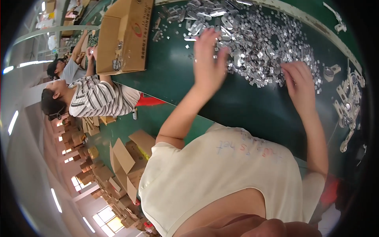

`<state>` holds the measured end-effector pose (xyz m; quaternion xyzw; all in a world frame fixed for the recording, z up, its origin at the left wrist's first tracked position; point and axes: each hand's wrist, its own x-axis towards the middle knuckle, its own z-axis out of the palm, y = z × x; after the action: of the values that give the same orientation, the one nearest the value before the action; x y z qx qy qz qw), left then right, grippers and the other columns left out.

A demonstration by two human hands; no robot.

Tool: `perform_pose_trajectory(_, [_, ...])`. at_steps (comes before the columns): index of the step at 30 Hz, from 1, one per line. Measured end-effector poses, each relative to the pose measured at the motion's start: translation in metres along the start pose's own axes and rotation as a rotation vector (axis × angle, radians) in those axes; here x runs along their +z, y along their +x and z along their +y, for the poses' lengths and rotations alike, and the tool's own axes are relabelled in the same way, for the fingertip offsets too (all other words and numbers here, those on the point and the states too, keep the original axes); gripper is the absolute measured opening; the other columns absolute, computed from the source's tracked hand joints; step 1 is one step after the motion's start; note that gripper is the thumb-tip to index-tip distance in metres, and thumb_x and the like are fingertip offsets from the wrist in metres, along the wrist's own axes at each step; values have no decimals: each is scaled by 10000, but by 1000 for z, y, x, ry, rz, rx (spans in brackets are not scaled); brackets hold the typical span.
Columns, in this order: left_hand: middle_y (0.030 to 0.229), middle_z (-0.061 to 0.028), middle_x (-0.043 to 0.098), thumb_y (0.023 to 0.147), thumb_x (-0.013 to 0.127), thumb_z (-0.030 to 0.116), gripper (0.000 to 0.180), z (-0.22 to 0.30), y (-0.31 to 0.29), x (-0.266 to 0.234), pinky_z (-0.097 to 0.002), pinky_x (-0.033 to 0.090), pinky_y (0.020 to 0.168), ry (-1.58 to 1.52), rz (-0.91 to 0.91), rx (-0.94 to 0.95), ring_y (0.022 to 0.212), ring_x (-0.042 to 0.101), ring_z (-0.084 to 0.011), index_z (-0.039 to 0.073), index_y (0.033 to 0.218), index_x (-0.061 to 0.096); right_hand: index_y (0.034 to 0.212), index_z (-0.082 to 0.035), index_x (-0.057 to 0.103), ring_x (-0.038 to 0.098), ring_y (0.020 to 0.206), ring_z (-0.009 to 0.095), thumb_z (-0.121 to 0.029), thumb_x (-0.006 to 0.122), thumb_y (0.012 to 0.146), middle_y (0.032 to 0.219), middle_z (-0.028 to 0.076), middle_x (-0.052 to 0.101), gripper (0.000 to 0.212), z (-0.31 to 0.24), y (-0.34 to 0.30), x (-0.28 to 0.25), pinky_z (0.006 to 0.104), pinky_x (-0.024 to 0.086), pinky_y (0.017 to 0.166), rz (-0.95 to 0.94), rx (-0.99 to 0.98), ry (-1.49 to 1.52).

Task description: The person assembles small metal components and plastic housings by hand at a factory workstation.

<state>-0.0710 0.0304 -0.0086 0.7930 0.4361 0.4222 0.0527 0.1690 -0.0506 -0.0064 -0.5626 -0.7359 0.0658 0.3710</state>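
My left hand [210, 63] reaches over the left side of a pile of small shiny metal pieces [260, 47]. Its thumb stands apart from the fingers, and the fingertips are at flat oblong metal parts [196, 27]. At the right front edge of the pile is my right hand [300, 79], its fingers bent and drawn toward the thumb. Whatever lies between those fingertips, if anything, is too small to make out. Both hands work over a dark green tabletop [169, 67].
An open cardboard box [126, 39] stands on the table at the left. Larger metal brackets [347, 100] lie at the far right. Beyond the box, a person in a striped shirt [96, 96] sits along the table. An open carton [128, 162] is on the floor at left.
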Motion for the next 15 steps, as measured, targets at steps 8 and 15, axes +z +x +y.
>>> perform_pose_trajectory(8, [786,-112,611,720,707,97,189,-5,-9,18,-329,483,610,9,-421,-194,687,604,-246,19,864,611,901,-42,595,490,949,244,-50,635,687,941,67,525,218,-4,10,35,358,408,815,-357,-265,12])
perform_pose_trajectory(15, [688,-119,630,679,751,108,260,8,-1,26,-287,484,572,-176,-465,-539,604,608,-189,-30,841,601,852,-27,591,545,805,260,-20,640,718,855,87,539,143,3,17,28,344,450,703,-139,-148,5])
